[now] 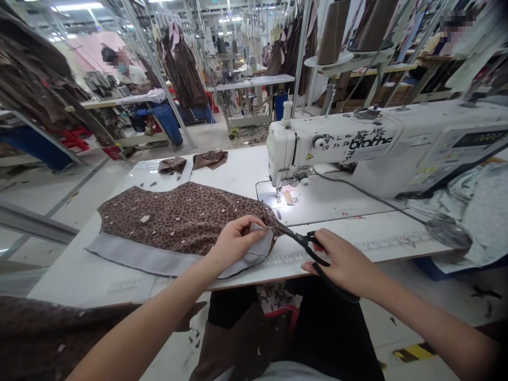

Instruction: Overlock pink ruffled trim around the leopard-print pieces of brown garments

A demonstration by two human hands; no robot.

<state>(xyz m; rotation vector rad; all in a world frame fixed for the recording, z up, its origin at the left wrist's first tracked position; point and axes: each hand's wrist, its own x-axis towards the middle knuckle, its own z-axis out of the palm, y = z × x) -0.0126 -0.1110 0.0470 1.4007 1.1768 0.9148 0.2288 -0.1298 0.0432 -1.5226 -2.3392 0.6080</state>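
On the white tabletop [246, 168], by the sewing machine [333, 151]: spotted brown cloth [178, 217], laid out wide, with a grey band [146, 255] along the near side. Looks thin, soft and light. Likely to bend and crumple easily, but not to break. Best to hold by the edge, between thumb and finger. At the cloth's right end, left grip [232, 243] closed to a small pinch on the corner. Near it, right grip [343, 259] curled around the spread handles of black scissors [305, 239], blades toward the cloth. Cannot tell what, if anything, between the blades. Hidden: the cloth's underside. Cut off at lower left: more brown fabric [39, 338].
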